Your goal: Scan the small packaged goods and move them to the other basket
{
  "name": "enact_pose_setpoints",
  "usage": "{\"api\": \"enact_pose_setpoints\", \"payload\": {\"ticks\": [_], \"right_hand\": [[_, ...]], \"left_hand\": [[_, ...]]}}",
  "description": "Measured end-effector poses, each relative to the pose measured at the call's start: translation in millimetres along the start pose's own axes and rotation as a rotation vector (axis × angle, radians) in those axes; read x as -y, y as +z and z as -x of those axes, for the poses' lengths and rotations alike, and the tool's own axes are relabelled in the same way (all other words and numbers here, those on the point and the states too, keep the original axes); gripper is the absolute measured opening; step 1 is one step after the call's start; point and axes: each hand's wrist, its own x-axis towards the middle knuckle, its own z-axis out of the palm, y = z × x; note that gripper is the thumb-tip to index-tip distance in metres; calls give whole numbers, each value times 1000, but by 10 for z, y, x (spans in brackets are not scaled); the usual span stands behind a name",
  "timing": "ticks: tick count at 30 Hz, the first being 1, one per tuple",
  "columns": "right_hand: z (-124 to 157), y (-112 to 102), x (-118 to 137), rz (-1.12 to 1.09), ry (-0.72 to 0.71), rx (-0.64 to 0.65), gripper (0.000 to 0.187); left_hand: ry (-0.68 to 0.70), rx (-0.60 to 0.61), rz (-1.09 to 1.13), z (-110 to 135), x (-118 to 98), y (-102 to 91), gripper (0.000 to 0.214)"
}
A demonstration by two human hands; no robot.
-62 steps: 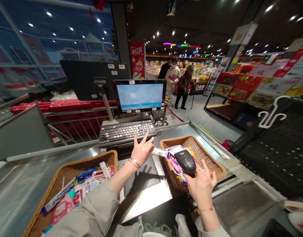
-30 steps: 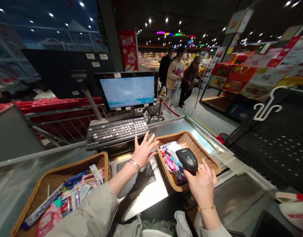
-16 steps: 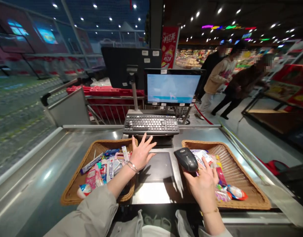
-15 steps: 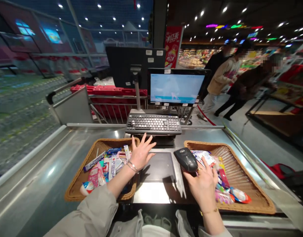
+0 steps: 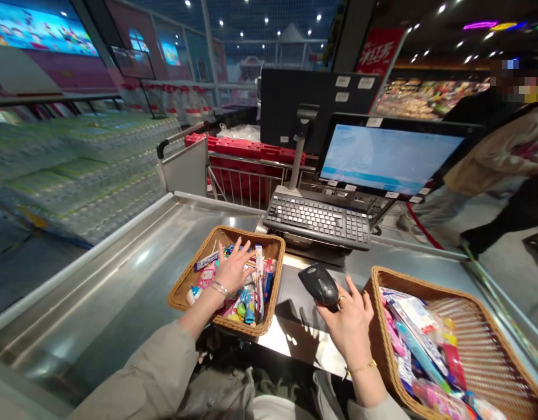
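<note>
My left hand (image 5: 232,268) reaches into the left wicker basket (image 5: 194,274), fingers spread over the packets (image 5: 247,291) of toothbrushes and small goods lying in it; it grips nothing. My right hand (image 5: 350,318) holds a black handheld barcode scanner (image 5: 318,283) over the steel counter (image 5: 120,291), between the two baskets. The right wicker basket (image 5: 479,326) holds several colourful packets (image 5: 415,338), close beside my right hand.
A keyboard (image 5: 319,219) and a lit screen (image 5: 389,160) stand behind the baskets, with a dark customer display (image 5: 313,99) further back. A red-and-metal barrier (image 5: 238,169) is behind the counter. A person in a beige top (image 5: 505,157) walks past at the right.
My left hand let go of a packet over the right basket and moved left into the left basket. My view swung left. The scanner stays in my right hand.
</note>
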Motion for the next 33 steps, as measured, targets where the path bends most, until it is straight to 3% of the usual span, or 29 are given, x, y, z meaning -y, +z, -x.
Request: {"api": "enact_pose_setpoints", "payload": {"ticks": [12,23,27,33], "right_hand": [[-30,223,141,-43,-57,94,20],[-45,341,190,-77,-71,163,22],[-58,379,193,-84,-72,164,22],[-86,418,193,-110,-59,196,22]], "left_hand": [[-97,82,-45,235,336,151,36],[-219,156,-113,312,472,209,32],[-270,193,-194,289,482,263,22],[-331,333,-305,126,348,380,45]]}}
